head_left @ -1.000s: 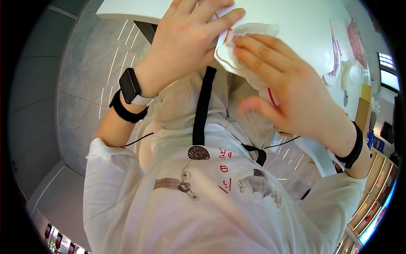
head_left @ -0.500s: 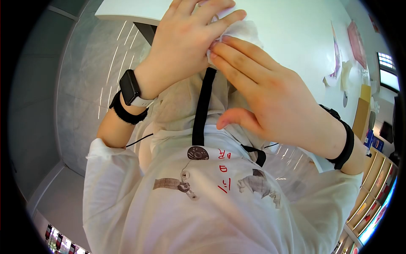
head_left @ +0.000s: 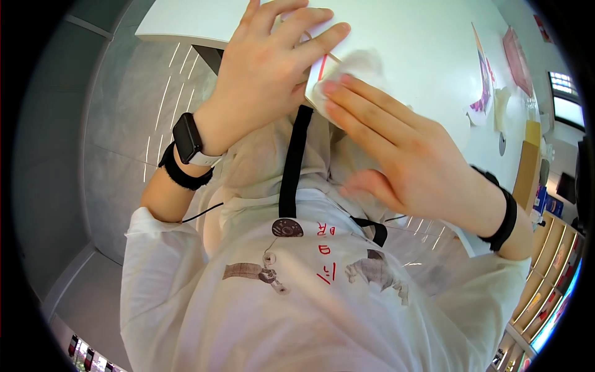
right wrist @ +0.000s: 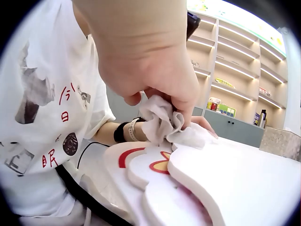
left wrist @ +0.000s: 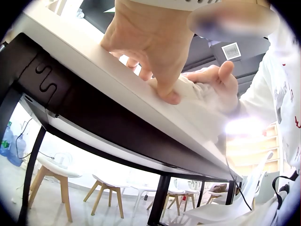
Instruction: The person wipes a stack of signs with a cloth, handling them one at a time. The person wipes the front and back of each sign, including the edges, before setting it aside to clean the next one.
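Observation:
A crumpled white wipe point(right wrist: 162, 120) lies bunched under my right hand point(head_left: 396, 136). In the head view its fingers run straight over the wipe and press it down, with the thumb held apart. Beneath is a layered white board point(right wrist: 164, 202) with wavy cut edges, a red stripe and a red-and-yellow shape. My left hand point(head_left: 273, 59) rests at the board's left end with fingers spread. In the left wrist view, its thumb point(left wrist: 169, 96) sits right at the white table's edge. The left fingertips overlap the board in the head view.
The white table point(head_left: 427, 37) spreads out ahead. At its right side lie a sheet with purple print point(head_left: 480, 102), a pink packet point(head_left: 516, 59) and a cardboard box point(head_left: 527, 167). White chairs point(left wrist: 56, 167) stand beyond the table's dark frame.
My right hand first slid left with the wipe, up against the left hand, then came back a little to the right. The left hand stays almost in place.

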The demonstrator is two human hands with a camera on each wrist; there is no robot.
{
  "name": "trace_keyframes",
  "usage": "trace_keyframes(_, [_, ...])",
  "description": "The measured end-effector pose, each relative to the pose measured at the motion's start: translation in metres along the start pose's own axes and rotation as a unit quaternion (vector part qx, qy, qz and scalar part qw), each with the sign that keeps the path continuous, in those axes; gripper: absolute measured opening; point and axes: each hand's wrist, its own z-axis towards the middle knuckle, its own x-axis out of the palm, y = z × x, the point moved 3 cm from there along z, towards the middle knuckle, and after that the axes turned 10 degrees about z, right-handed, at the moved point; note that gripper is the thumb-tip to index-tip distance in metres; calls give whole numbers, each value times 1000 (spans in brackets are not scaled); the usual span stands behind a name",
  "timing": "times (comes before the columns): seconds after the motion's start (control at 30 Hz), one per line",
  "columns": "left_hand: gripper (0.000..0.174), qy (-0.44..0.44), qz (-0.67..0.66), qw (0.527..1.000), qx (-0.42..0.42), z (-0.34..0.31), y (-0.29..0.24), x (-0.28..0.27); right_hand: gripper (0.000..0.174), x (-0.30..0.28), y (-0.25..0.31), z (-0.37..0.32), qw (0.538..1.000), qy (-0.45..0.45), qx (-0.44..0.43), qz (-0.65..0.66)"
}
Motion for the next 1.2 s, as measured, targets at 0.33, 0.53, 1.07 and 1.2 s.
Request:
trace_keyframes(0.33, [58,-27,56,998,0,0,-2,9,62,-11,-17,-50,998,28,55,14])
trace_keyframes(0.53, [55,-22,65,998,10,-1,1,15,58,-21,-37,-114,990,36,119,71])
trace_keyframes(1.07, [50,12,51,999,10,3,-6,11,71,6,-41,-73,996,1,-22,81])
trace_keyframes(1.2, [48,11,55,998,4,3,-8,11,65,0,-40,-126,998,-7,51,24])
